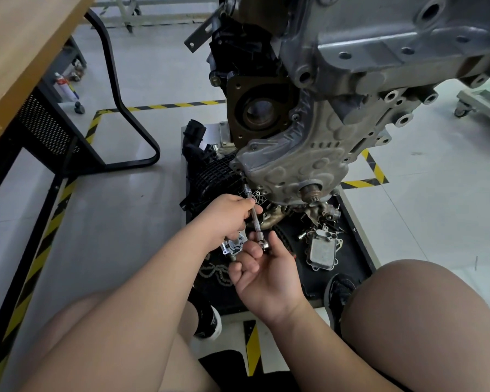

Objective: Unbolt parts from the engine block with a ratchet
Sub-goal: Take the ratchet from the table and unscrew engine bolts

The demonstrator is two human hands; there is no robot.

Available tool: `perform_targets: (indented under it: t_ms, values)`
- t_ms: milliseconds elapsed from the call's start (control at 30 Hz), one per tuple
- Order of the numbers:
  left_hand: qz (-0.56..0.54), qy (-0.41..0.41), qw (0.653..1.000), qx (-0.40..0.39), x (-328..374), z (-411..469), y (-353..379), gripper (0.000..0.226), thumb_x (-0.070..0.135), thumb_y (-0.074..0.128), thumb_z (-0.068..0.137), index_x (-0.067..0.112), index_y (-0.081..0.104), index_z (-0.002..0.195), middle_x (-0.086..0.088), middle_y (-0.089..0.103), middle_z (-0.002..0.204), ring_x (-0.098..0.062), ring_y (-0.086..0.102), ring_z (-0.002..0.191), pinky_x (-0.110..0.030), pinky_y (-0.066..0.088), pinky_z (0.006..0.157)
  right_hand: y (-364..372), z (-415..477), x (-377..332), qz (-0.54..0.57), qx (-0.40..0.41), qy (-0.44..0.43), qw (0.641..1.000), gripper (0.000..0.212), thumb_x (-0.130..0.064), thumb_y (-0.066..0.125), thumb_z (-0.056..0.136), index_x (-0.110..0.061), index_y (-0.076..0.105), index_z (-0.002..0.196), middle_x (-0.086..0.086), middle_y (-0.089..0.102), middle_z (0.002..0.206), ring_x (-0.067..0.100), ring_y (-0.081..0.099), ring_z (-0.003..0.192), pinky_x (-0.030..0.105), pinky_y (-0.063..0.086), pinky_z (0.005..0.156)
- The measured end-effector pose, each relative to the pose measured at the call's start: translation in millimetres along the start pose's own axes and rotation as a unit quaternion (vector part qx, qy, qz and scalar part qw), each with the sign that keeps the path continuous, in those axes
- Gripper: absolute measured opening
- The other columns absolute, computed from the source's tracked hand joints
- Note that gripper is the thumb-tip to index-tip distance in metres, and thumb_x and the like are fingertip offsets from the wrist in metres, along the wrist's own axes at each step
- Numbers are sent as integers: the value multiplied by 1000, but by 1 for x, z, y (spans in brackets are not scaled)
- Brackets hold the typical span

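While the person squatted low before the engine block (309,154), the ratchet (254,219) slanted up to the block's lower left edge, its tip right at the cover's rim. The left hand (229,216) was wrapped round the upper shaft, fingers curled tight on it. The right hand (266,273) pinched the tool's lower end between thumb and fingers, palm turned up. Beneath them lay loose metal parts (321,254), scattered across a black mat (351,236) under the engine.
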State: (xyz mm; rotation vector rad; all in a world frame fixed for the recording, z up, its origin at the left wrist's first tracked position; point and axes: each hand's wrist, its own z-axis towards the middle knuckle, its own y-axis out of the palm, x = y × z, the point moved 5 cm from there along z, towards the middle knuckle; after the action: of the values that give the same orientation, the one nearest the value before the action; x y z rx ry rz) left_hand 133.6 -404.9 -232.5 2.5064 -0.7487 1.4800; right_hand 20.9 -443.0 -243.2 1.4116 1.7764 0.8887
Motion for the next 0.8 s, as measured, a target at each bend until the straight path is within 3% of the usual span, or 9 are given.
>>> perform_targets:
  t_ms: [167, 367, 567, 633, 800]
  values:
    - [-71, -24, 997, -20, -4, -1, 0, 27, 21, 48, 101, 6, 68, 90, 6, 41, 57, -4, 25, 39, -16, 19, 31, 2, -1, 5, 21, -6, 26, 999, 29, -40, 49, 84, -13, 56, 78, -4, 43, 51, 11, 36, 36, 21, 44, 46]
    - [-36, -5, 999, 9, -6, 2, -3, 27, 23, 50, 100, 9, 68, 84, 8, 40, 53, -3, 25, 36, -15, 19, 32, 0, 2, 9, -7, 3, 42, 999, 39, -46, 41, 98, -14, 55, 80, -5, 43, 51, 10, 36, 35, 21, 44, 46]
    - [-8, -3, 1000, 23, -7, 3, -3, 27, 26, 52, 99, 12, 69, 84, 4, 38, 60, -8, 24, 44, -18, 22, 34, -9, 4, 1, -144, 48, -30, 988, 39, -47, 39, 101, -16, 54, 84, -2, 43, 52, 12, 33, 36, 22, 40, 44]
    - [-10, -7, 1000, 21, -6, 3, -2, 28, 27, 51, 99, 11, 70, 85, 2, 36, 62, -9, 24, 44, -18, 21, 35, -13, 4, -7, -241, 72, -98, 963, 35, -41, 37, 103, -13, 53, 90, 0, 47, 53, 15, 35, 37, 23, 39, 44]
    - [12, -4, 999, 36, -5, 4, -4, 28, 30, 53, 98, 14, 71, 84, 0, 35, 63, -10, 24, 43, -19, 23, 36, -10, -4, -23, -498, 119, -239, 825, 21, -30, 44, 102, -12, 52, 98, -1, 58, 62, 12, 49, 45, 23, 40, 45]
